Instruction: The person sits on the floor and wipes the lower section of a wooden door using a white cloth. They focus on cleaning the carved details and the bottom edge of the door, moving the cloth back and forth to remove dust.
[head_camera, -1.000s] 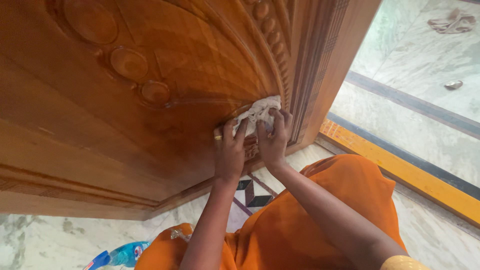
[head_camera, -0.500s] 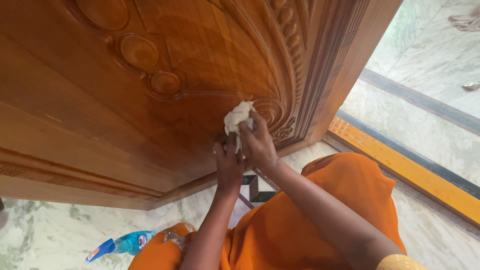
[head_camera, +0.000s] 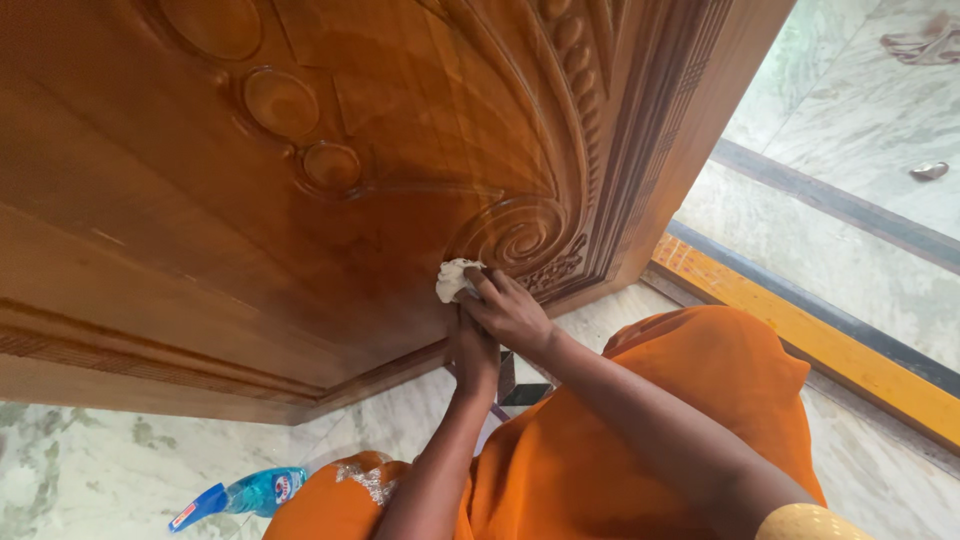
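Observation:
My right hand (head_camera: 508, 310) presses a small white cloth (head_camera: 452, 279) against the lower part of a carved, polished wooden door (head_camera: 300, 230). The cloth sits just below and left of a spiral carving (head_camera: 515, 236). My left hand (head_camera: 476, 352) lies directly under the right one, its fingers tucked behind the right hand, so I cannot tell whether it also holds the cloth. Both arms reach up from my orange garment (head_camera: 640, 440).
A blue spray bottle (head_camera: 245, 493) lies on the marble floor (head_camera: 100, 470) at the lower left. A yellow and black threshold strip (head_camera: 810, 345) runs along the right of the door's edge. Beyond it, a small object (head_camera: 930, 171) and a crumpled rag (head_camera: 925, 42) lie on the floor.
The cloth and both hands have slid down and left, off the spiral carving, which now shows fully. The cloth is bunched smaller under the right hand.

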